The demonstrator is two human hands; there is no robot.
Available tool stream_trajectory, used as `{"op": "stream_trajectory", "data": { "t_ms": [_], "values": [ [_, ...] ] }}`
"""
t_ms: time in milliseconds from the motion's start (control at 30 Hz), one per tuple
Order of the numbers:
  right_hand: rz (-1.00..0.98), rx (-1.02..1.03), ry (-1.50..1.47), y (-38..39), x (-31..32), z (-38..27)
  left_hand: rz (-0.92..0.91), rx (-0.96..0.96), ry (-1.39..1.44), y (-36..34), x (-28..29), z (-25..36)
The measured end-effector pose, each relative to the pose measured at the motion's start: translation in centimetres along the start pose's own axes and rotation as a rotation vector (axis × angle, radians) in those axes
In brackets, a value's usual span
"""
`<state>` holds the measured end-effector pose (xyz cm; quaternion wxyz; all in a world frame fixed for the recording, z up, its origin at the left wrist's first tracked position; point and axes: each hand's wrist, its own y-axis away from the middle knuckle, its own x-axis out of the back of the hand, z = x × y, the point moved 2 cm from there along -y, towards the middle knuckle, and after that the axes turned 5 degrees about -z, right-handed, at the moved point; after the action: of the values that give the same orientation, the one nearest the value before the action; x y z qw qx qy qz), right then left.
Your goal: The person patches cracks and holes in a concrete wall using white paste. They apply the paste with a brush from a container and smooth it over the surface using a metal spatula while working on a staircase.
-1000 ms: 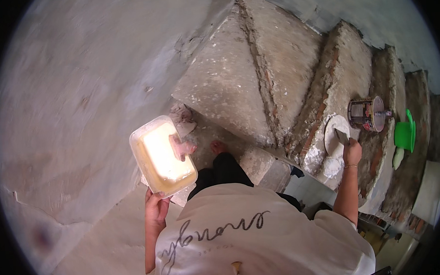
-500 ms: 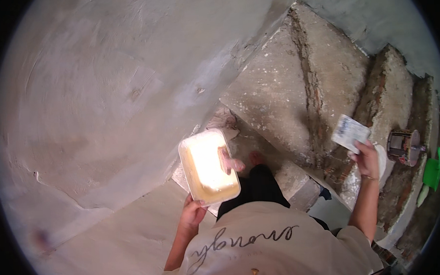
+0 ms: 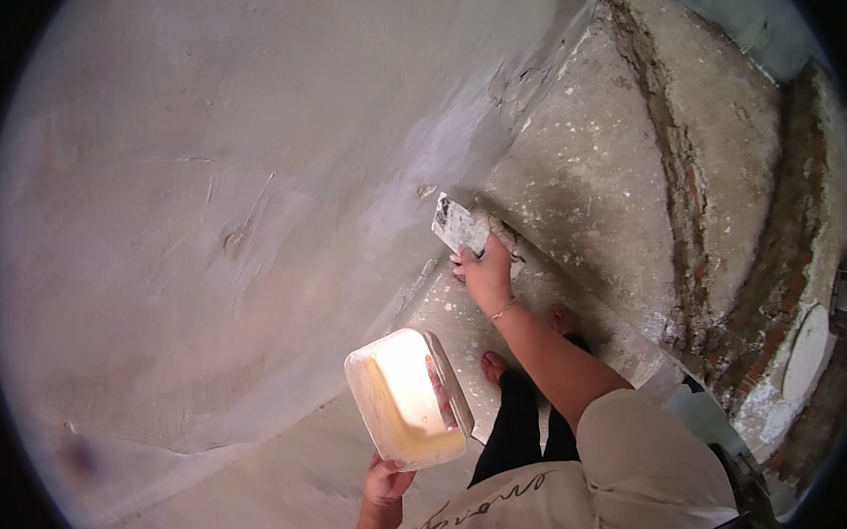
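My left hand [image 3: 388,482] grips the near end of a rectangular plastic tub [image 3: 387,422], tilted so its inside shows. The tub is pale yellow, and glare washes out what lies in it. A reddish streak runs along its right inner side. My right hand [image 3: 486,274] is closed on a flat, rectangular scraper [image 3: 460,227] smeared with white and dark patches. The scraper is beside the lower part of the grey wall [image 3: 278,176], by the corner of a step; whether it touches the wall I cannot tell.
Rough concrete steps [image 3: 581,182] with broken, crumbling edges curve away on the right. A white oval piece [image 3: 808,352] lies on a lower step at the far right. My bare feet [image 3: 494,365] stand on the speckled landing below the wall.
My right hand has swung left with the scraper, from over the right-hand steps to the wall. The view has shifted, and the green object at the right is out of sight.
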<state>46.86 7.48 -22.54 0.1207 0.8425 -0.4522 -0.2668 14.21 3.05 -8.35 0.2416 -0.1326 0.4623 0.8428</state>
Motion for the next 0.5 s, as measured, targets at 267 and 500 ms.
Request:
{"op": "stream_trajectory", "data": {
  "t_ms": [267,500],
  "values": [
    [0.188,0.38,0.421,-1.1,-3.5,2.9,-0.007,-0.005,0.052,-0.3,3.2,0.0],
    [0.087,0.275,0.903,-2.8,-7.5,4.2,0.01,-0.024,0.071,-0.9,3.0,-0.2]
  ]
}}
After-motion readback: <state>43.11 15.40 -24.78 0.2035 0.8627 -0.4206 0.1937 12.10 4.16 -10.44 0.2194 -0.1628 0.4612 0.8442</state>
